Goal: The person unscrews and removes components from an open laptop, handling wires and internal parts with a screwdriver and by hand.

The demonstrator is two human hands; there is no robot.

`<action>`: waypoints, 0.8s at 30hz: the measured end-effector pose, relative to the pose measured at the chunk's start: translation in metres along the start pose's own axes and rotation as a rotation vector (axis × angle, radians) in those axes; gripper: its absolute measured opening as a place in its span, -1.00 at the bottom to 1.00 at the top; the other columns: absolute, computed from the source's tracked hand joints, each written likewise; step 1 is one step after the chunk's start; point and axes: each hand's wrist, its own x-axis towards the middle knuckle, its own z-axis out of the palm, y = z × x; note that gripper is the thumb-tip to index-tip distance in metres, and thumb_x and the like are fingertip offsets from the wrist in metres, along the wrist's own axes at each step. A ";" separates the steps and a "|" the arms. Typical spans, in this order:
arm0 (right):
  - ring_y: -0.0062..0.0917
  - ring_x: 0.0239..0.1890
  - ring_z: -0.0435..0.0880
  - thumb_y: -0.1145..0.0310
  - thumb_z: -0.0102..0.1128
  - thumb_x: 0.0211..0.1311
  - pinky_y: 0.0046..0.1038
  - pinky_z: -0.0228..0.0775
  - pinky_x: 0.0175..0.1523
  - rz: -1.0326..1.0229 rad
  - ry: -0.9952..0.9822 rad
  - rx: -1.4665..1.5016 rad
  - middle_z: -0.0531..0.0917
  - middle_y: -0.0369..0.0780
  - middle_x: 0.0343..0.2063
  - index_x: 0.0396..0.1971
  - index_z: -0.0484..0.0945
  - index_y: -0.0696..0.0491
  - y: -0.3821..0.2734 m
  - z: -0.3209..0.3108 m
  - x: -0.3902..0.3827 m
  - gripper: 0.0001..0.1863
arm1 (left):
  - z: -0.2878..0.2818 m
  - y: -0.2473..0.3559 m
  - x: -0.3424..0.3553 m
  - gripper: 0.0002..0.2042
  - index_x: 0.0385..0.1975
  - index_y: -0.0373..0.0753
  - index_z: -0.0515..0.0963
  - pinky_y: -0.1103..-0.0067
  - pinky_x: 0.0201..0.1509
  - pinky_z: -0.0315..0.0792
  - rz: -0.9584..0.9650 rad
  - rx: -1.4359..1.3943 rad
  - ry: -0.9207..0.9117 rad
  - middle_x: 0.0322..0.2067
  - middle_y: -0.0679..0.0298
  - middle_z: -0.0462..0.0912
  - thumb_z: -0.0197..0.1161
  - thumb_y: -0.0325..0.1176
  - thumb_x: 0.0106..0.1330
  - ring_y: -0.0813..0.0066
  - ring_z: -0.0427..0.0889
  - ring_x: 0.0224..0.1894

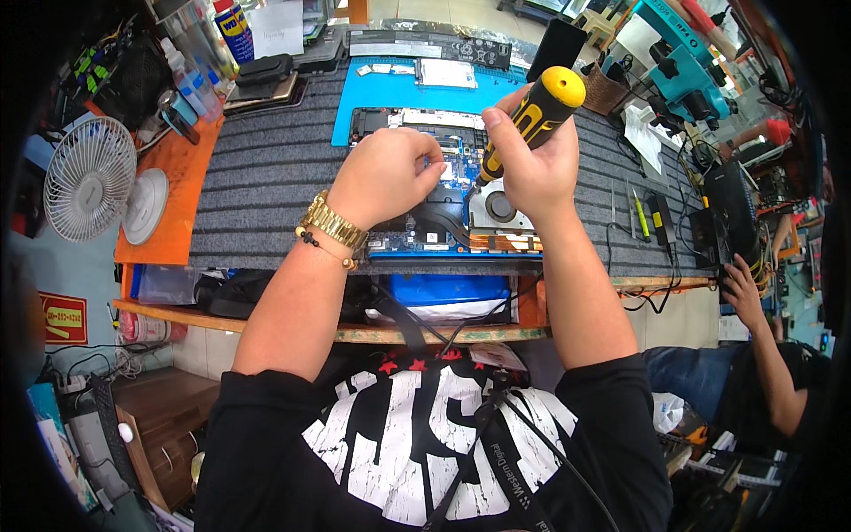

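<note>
In my right hand point(542, 173) is a yellow and black screwdriver point(534, 108), tilted, its handle up and its shaft pointing down to the left. The screwdriver's tip meets or hovers just over an opened laptop point(408, 239), beside its round cooling fan point(501, 206); contact is hard to tell. The laptop's blue circuit board and copper heat pipe are exposed. Over the board's left part is my left hand point(386, 177), its fingers curled into a pinch; anything between the fingertips is too small to make out. A gold watch point(332, 222) circles the left wrist.
Behind the laptop, a blue work mat point(381, 93) bears a silver drive point(446, 74) and small parts; a long black battery point(430, 49) lies beyond. A white fan point(90, 177) stands left. Tweezers and a green pen-like tool point(640, 215) lie right, near another person's hand point(743, 288).
</note>
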 end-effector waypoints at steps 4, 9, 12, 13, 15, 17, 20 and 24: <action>-0.68 -0.24 0.71 0.39 0.58 0.54 -0.52 0.60 -0.09 -0.011 0.145 0.129 0.74 -0.33 -0.25 0.01 0.57 0.08 0.006 -0.015 0.007 -0.70 | 0.005 -0.002 0.000 -0.86 -0.22 -0.26 0.85 0.28 -0.24 0.60 0.053 -0.004 -0.014 -0.44 0.13 0.75 0.57 -0.33 0.37 0.18 0.75 -0.39; -0.55 -0.21 0.72 0.31 0.39 0.67 -0.42 0.59 -0.01 -0.070 0.279 0.258 0.74 -0.25 -0.28 -0.03 0.54 0.08 -0.015 -0.042 0.024 -0.79 | 0.013 0.007 -0.002 -0.83 -0.20 -0.26 0.86 0.37 -0.27 0.57 0.163 -0.172 -0.024 -0.41 0.21 0.74 0.66 -0.34 0.31 0.32 0.68 -0.42; -0.55 -0.23 0.70 0.28 0.38 0.68 -0.41 0.59 -0.02 -0.029 0.298 0.352 0.73 -0.24 -0.30 -0.05 0.53 0.07 -0.020 -0.046 0.025 -0.78 | 0.018 0.018 0.000 -0.84 -0.19 -0.26 0.86 0.44 -0.30 0.53 0.189 -0.242 0.028 -0.42 0.23 0.71 0.65 -0.35 0.34 0.39 0.63 -0.44; -0.54 -0.25 0.69 0.24 0.36 0.70 -0.40 0.59 -0.02 -0.024 0.317 0.348 0.73 -0.22 -0.31 -0.07 0.51 0.06 -0.021 -0.047 0.026 -0.76 | 0.020 0.020 0.002 -0.88 -0.20 -0.27 0.86 0.46 -0.33 0.49 0.222 -0.220 0.052 -0.42 0.24 0.70 0.62 -0.39 0.38 0.41 0.60 -0.45; -0.52 -0.26 0.70 0.22 0.35 0.70 -0.40 0.60 -0.03 -0.030 0.348 0.357 0.73 -0.22 -0.31 -0.06 0.52 0.06 -0.015 -0.059 0.029 -0.76 | 0.018 0.025 0.006 -0.89 -0.20 -0.26 0.86 0.46 -0.33 0.47 0.232 -0.227 0.053 -0.42 0.25 0.69 0.61 -0.39 0.39 0.42 0.59 -0.46; -0.51 -0.27 0.70 0.21 0.34 0.70 -0.39 0.60 -0.04 -0.038 0.379 0.370 0.73 -0.21 -0.31 -0.05 0.52 0.06 -0.008 -0.076 0.036 -0.75 | 0.012 0.039 0.008 -0.91 -0.20 -0.29 0.84 0.46 -0.34 0.44 0.191 -0.256 0.049 -0.42 0.25 0.69 0.57 -0.41 0.45 0.45 0.56 -0.47; -0.45 -0.33 0.71 0.17 0.37 0.69 -0.36 0.60 -0.14 0.146 0.522 0.501 0.72 -0.19 -0.34 -0.08 0.55 0.06 0.007 -0.118 0.055 -0.72 | 0.006 0.045 0.016 -0.90 -0.21 -0.33 0.81 0.47 -0.34 0.44 0.114 -0.220 0.134 -0.43 0.23 0.68 0.53 -0.42 0.48 0.45 0.56 -0.47; -0.39 -0.34 0.67 0.11 0.40 0.67 -0.33 0.56 -0.19 0.426 0.376 0.722 0.68 -0.20 -0.38 -0.20 0.56 -0.02 0.067 -0.223 0.085 -0.70 | -0.005 0.046 0.069 -0.83 -0.20 -0.37 0.79 0.39 -0.30 0.50 0.095 0.019 0.013 -0.40 0.13 0.73 0.43 -0.36 0.56 0.30 0.65 -0.44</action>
